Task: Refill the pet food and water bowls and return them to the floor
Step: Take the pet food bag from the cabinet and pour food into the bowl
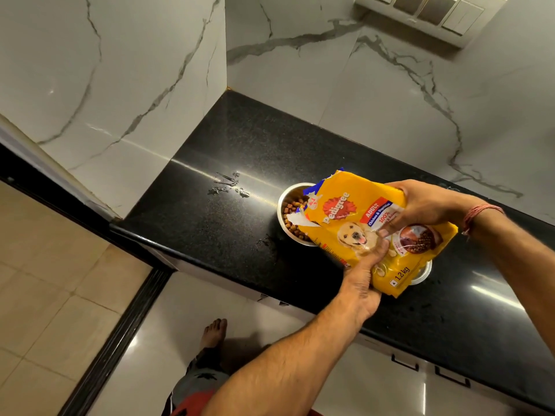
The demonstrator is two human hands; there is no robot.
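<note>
A kitchen corner with white, grey-veined marble walls and a glossy black speckled granite countertop (228, 163), seen from above. Small splashes of water (228, 184) lie on the counter near the wall. A round stainless steel bowl (285, 202) stands on the counter, part-filled with brown dry kibble (292, 207). Over it, a yellow plastic Pedigree dog food bag (354, 223) is tilted with its torn open end above the bowl. The left hand (362, 277) grips the bag's lower edge from beneath, thumb curled over the printed front. The right hand (420, 205), a red thread at its wrist, grasps the bag's upper side, fingers wrapped onto it. A second steel bowl (422, 273) peeks from under the bag. Below, a bare foot (213, 333) stands on pale floor tiles.
</note>
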